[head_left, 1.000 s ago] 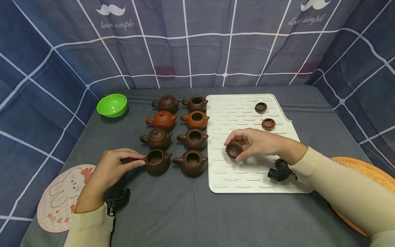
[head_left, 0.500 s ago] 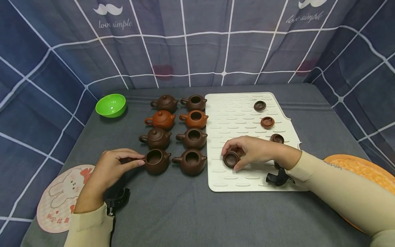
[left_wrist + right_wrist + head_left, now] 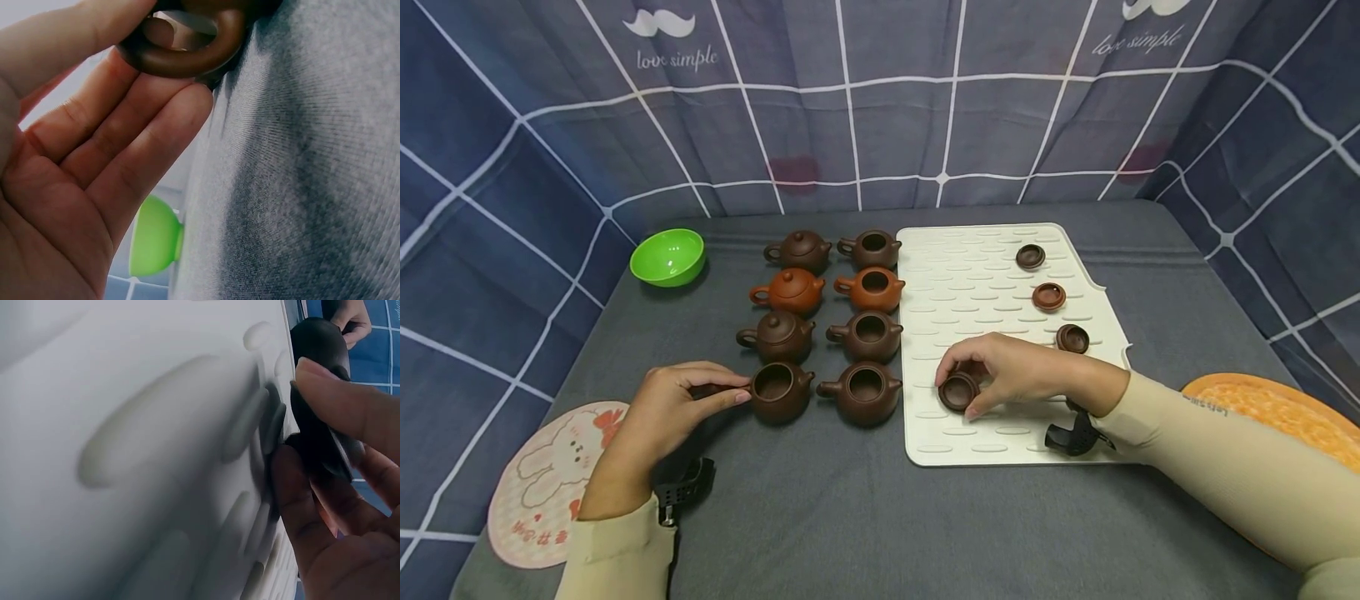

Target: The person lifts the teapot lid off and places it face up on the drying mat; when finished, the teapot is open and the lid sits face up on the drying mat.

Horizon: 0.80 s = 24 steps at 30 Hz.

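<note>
My left hand (image 3: 681, 408) pinches the handle (image 3: 187, 62) of a dark brown teapot (image 3: 781, 407). That teapot is lidless and stands on the grey cloth at the near end of the left row. Over the white mat, my right hand (image 3: 1011, 367) holds a dark brown teapot lid (image 3: 958, 392) by its rim between thumb and fingers. The lid's hollow underside faces up, low at the mat; whether it touches is unclear. Beside the mat sits another lidless brown teapot (image 3: 867, 396), between the two hands.
Three upturned lids (image 3: 1048, 297) lie on the white mat (image 3: 970, 287) towards its right side. Several teapots, lidded ones (image 3: 790, 292) at left and lidless ones (image 3: 874, 290) at right, stand in two rows. A green bowl (image 3: 668, 258) is far left; a rabbit-print mat (image 3: 550, 492) lies near left.
My right hand has lowered the lid towards the near-left part of the white mat. A third loose lid now shows beyond the forearm. The left hand keeps its place on the handle.
</note>
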Motion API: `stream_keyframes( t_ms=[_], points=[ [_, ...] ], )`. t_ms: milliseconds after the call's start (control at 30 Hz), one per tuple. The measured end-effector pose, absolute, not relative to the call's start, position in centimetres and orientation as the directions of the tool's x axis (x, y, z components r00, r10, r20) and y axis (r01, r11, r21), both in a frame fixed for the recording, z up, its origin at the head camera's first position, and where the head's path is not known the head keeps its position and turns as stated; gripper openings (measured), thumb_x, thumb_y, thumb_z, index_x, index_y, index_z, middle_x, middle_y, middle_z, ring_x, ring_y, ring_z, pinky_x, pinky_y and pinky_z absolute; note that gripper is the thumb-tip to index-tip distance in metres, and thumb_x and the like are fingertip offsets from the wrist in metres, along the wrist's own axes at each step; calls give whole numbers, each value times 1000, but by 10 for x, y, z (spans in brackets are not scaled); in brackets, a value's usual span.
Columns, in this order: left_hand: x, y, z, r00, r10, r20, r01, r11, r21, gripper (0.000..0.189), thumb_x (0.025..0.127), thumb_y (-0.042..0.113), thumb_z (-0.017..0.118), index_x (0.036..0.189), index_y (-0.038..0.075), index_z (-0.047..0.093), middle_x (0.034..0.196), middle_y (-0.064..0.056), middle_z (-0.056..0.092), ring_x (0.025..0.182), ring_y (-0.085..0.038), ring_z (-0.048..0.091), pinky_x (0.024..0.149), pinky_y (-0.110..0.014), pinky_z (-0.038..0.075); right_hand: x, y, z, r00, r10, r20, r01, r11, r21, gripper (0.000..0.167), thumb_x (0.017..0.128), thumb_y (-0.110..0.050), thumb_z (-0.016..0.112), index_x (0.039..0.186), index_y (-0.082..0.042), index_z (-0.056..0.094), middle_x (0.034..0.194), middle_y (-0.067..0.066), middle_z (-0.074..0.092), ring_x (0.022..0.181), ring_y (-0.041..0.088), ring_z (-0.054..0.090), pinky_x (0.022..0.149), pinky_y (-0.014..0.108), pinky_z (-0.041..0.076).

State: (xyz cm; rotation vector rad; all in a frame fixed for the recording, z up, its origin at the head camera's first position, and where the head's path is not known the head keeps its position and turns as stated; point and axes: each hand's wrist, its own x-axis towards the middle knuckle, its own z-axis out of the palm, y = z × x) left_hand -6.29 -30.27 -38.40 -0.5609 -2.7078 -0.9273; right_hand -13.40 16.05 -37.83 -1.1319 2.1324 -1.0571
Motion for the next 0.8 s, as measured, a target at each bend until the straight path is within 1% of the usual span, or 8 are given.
stream_keyframes(
  t_ms=[133,300,433,567,700,800],
  points=[
    [-63,-303,-384,-904,280,322,418,732,538,19,85,13,91,100,24,87,100,10,76,95,-9,69,80,-17,47,-132,160,-378,-505,-862,-41,-500,331,-800,45,77,-7,96,115,-14,73,114,-6,71,106,18,63,97,40,48],
    [-64,-304,-385,-900,287,327,427,733,530,19,85,11,91,99,23,87,100,12,76,96,-8,69,83,-13,45,-131,159,-379,-460,-888,-24,-536,299,-790,45,76,-10,97,114,-16,74,114,-8,71,107,16,65,98,38,49],
    [-64,-304,-385,-897,293,331,434,728,531,20,85,11,91,100,23,87,100,11,76,95,-8,69,82,-14,46,-130,157,-382,-430,-903,-7,-571,278,-773,46,75,-11,97,115,-15,75,115,-8,71,107,15,65,97,37,50],
    [-64,-303,-385,-897,293,331,435,722,538,20,85,12,91,100,24,87,100,11,76,95,-8,69,81,-15,47,-129,157,-379,-421,-907,-7,-604,286,-744,48,75,-11,97,117,-16,75,117,-9,67,105,13,64,94,37,52],
    [-64,-302,-383,-895,291,337,438,716,544,20,84,12,92,99,24,87,100,10,77,94,-9,69,81,-14,46,-134,162,-369,-402,-915,-39,-586,290,-757,51,76,-9,96,122,-14,75,119,-5,67,105,16,65,92,39,54],
    [-63,-302,-383,-896,290,335,435,718,543,21,84,12,92,100,24,87,100,10,76,95,-8,69,81,-14,46,-142,170,-359,-399,-916,-35,-571,278,-772,47,84,-9,92,127,-9,73,122,2,69,106,24,67,92,42,55]
  ],
)
